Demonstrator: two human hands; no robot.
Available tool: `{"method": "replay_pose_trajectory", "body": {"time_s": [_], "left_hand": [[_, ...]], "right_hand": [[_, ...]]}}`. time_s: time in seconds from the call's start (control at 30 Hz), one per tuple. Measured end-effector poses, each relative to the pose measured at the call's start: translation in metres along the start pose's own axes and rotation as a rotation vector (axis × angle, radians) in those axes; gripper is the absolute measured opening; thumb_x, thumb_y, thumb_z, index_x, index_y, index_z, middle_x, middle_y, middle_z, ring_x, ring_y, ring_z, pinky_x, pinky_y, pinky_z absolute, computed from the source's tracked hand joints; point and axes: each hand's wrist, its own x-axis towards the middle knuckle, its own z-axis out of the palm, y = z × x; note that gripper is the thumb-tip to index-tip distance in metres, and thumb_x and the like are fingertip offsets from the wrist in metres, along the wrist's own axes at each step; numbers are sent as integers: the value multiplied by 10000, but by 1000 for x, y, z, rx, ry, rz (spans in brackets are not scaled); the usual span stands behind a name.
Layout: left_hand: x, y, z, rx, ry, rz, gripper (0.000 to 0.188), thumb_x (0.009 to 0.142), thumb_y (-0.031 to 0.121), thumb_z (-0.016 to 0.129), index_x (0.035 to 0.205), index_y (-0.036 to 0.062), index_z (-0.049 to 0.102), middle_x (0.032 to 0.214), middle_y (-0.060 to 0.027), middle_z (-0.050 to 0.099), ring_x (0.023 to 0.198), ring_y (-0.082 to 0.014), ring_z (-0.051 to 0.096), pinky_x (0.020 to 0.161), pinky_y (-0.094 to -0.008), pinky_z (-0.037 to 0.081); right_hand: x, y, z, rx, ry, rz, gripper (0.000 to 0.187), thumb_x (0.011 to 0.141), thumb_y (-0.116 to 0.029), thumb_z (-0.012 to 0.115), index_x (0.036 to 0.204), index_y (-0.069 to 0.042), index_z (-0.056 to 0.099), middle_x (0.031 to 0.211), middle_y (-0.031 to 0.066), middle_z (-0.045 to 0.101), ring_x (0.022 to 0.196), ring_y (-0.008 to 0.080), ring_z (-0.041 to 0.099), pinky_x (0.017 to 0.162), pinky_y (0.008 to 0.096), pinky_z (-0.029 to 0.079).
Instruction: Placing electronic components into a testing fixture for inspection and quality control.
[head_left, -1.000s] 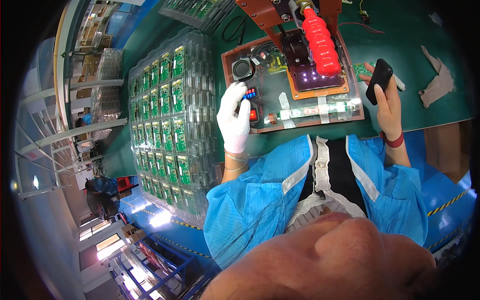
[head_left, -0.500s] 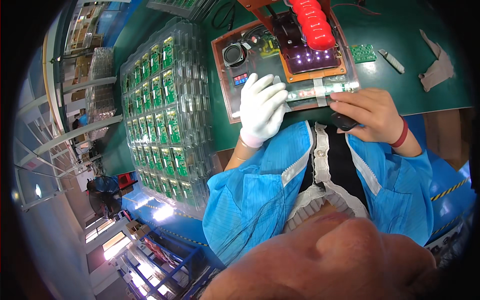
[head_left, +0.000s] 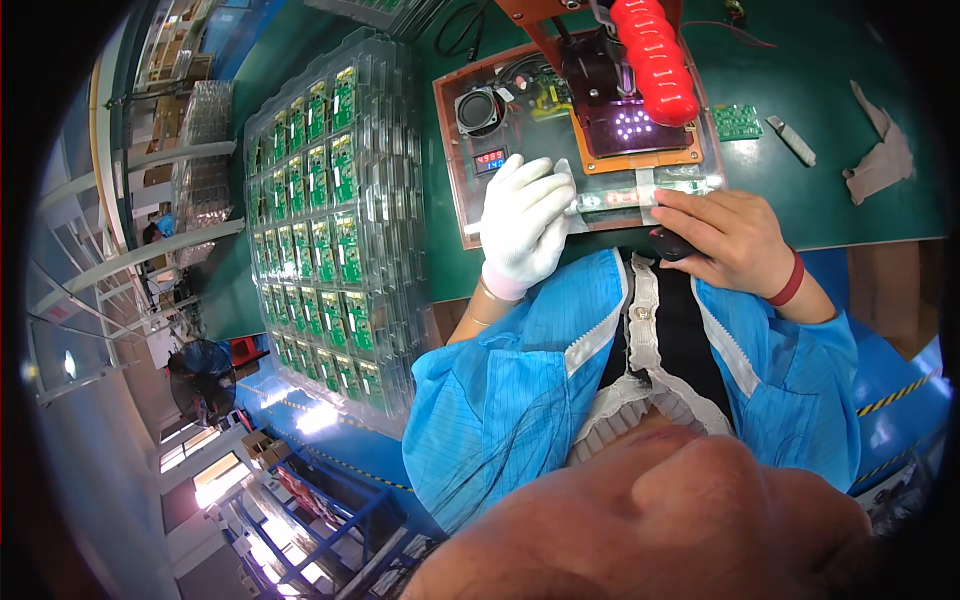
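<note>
My left hand, in a white glove, rests at the front left of a clear-topped test fixture. Its fingers are pressed together and curled; a thin pale stick end pokes out beside the palm, mostly hidden. My bare right hand is closed around a rounded black object, its kind unclear. Those fingertips lie at the fixture's front edge, by a taped strip. Above stands a press with a red ridged handle and a dark plate, where white lights glow.
Stacked clear trays of green circuit boards stand at the left. A speaker and small digital display sit inside the fixture. To the right lie a green board, a white roll-shaped piece and a grey cloth.
The view has shifted slightly. The red handle sits lower and further right. The lights now form a tighter cluster, and the display reading differs. My right fingers have slid left along the strip.
</note>
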Motion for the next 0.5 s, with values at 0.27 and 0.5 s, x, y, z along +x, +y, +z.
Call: {"method": "replay_pose_trajectory", "body": {"time_s": [0.27,0.5], "left_hand": [[-3,-5,1,-26,30,24,231,715,74,670,936,10,693,1026,-126,721,986,-332,646,949,-463,464],[-9,-11,4,-16,14,61,249,701,61,702,947,21,695,1048,-125,718,1010,-342,651,943,-487,471]], "right_hand": [[-2,-9,-5,90,-18,176,566,733,-212,849,1247,-41,688,1294,86,709,796,219,692,707,302,541],[-3,-13,0,144,18,222,567,721,-196,850,1241,-36,691,1316,96,703,808,221,703,720,304,549]]}}
